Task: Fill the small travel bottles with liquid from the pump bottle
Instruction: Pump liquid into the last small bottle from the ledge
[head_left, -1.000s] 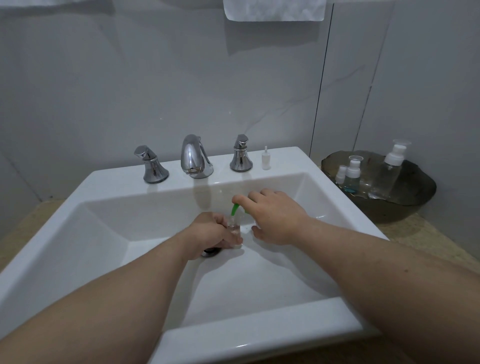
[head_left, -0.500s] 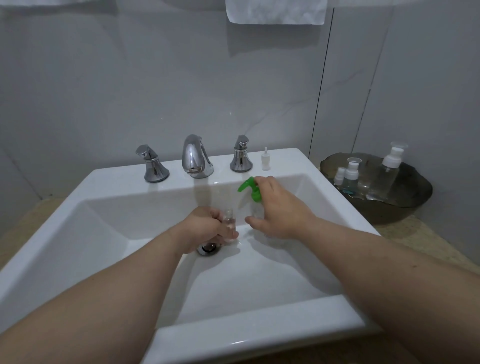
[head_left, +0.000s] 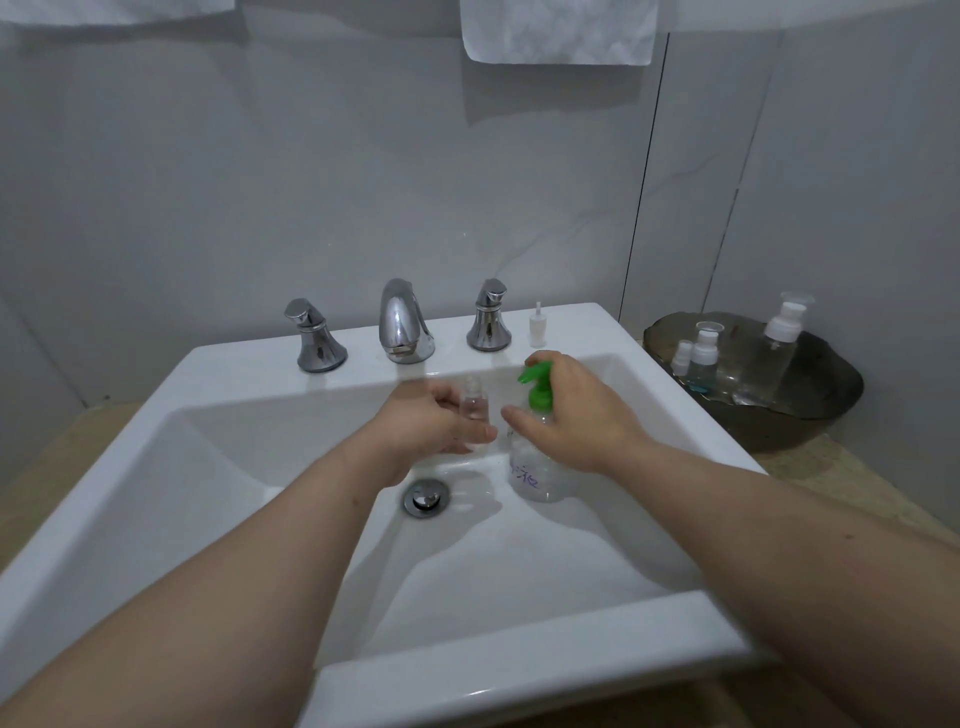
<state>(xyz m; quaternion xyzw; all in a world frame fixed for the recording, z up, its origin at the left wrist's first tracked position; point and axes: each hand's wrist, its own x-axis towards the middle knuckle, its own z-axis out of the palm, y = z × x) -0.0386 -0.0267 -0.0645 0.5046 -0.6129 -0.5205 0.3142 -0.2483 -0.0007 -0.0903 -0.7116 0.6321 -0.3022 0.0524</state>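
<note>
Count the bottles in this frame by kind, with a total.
Green-pump bottle, in the right hand: 1
Small clear bottle, in the left hand: 1
White-topped bottles, in the dark bowl: 3
Total: 5

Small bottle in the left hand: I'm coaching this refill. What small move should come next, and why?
Probably slide the small bottle right until its neck sits under the green spout: the two are apart, and the right hand grips the pump bottle.
</note>
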